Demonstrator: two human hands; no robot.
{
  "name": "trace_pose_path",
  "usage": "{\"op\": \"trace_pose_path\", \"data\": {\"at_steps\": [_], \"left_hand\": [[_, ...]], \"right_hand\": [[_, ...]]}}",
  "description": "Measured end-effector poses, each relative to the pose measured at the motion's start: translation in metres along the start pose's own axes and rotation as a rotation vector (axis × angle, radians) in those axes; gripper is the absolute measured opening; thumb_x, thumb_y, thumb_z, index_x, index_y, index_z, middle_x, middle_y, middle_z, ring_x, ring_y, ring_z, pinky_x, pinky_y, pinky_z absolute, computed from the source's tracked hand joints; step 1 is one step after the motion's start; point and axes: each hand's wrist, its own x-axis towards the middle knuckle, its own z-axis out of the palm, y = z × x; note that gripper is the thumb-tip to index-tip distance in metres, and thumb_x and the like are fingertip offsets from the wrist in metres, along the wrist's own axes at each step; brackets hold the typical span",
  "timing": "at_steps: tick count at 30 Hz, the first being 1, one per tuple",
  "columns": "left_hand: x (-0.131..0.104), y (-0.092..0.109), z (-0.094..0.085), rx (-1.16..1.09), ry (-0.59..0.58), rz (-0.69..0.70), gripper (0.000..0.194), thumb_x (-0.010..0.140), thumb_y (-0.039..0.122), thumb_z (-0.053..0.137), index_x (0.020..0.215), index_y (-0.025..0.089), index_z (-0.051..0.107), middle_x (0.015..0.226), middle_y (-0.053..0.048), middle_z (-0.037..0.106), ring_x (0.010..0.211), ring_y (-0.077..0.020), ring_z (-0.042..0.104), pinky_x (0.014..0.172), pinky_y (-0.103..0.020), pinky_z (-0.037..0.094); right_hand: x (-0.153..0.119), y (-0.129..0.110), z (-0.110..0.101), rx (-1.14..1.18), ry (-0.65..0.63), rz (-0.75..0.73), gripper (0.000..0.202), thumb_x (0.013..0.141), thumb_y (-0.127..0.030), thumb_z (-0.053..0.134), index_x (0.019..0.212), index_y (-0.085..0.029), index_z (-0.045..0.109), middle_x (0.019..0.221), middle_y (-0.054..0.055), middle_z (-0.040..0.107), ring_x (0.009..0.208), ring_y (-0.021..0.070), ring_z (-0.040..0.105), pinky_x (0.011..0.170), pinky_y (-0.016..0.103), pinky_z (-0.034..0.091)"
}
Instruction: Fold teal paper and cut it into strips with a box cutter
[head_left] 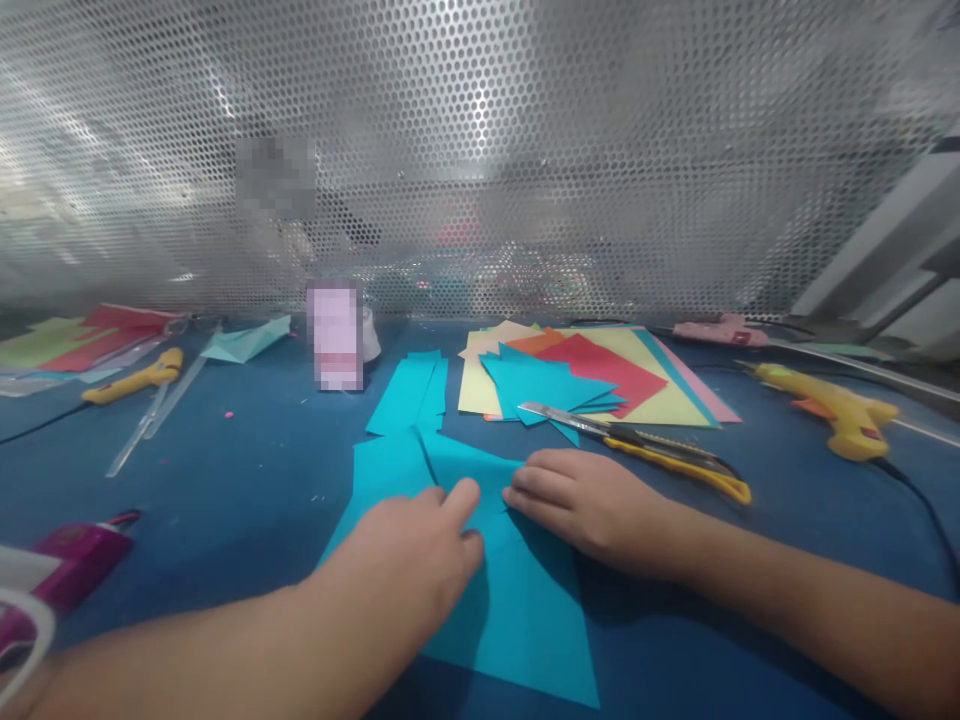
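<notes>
A bright blue sheet of paper (pixel 517 620) lies on the table before me, with a crease and a raised fold near its top. My left hand (pixel 424 545) rests over the middle of the sheet, fingers curled against the paper beside the fold. At the sheet's right edge, my right hand (pixel 574 500) pinches the paper between thumb and fingers. Just beyond that hand lies a yellow and black utility knife (pixel 667 455), its blade extended over a pile of cut blue paper pieces (pixel 547 385). Folded blue strips (pixel 412 390) lie behind the sheet.
A yellow glue gun (pixel 832 405) lies at right, another yellow glue gun (pixel 142 378) at left, near clear rulers (pixel 161 405). Stacked colored paper (pixel 480 390) is at the back. A magenta device (pixel 86 560) sits front left. A perforated metal panel (pixel 480 150) closes off the far side.
</notes>
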Motion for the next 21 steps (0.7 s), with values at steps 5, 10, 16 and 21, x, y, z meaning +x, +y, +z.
{"op": "trace_pose_path", "data": {"at_steps": [5,10,16,21], "left_hand": [[0.011,-0.020,-0.022,0.087,0.041,-0.042,0.031,0.076,0.020,0.073,0.101,0.019,0.056,0.110,-0.009,0.057,0.093,-0.0264,0.058,0.067,-0.030,0.046],[0.008,-0.029,-0.036,-0.093,-0.121,0.017,0.051,0.070,0.011,0.080,0.113,0.016,0.053,0.132,-0.014,0.048,0.108,-0.0288,0.056,0.079,-0.034,0.048],[0.003,-0.032,-0.039,-0.234,-0.141,0.076,0.027,0.078,0.005,0.070,0.099,0.016,0.055,0.124,-0.010,0.051,0.103,-0.0244,0.057,0.077,-0.030,0.046],[0.002,-0.033,-0.036,-0.281,-0.128,0.083,0.022,0.078,0.004,0.067,0.092,0.017,0.056,0.106,-0.006,0.053,0.086,-0.0199,0.056,0.066,-0.027,0.042]], "right_hand": [[0.004,-0.009,-0.002,0.005,0.000,0.000,0.033,0.098,-0.011,0.035,0.094,-0.010,0.068,0.083,0.011,0.067,0.087,0.0228,0.061,0.072,0.036,0.052],[0.007,-0.016,0.002,0.083,-0.032,0.034,0.033,0.098,-0.013,0.036,0.090,-0.013,0.068,0.087,0.010,0.068,0.097,0.0228,0.062,0.083,0.034,0.050],[0.010,-0.019,-0.001,0.225,-0.152,0.139,0.032,0.100,-0.019,0.035,0.091,-0.014,0.065,0.103,0.013,0.067,0.089,0.0201,0.063,0.077,0.031,0.049],[0.010,-0.020,0.000,0.241,-0.185,0.103,0.030,0.100,-0.018,0.035,0.096,-0.014,0.064,0.091,0.009,0.066,0.088,0.0193,0.060,0.073,0.029,0.046]]}}
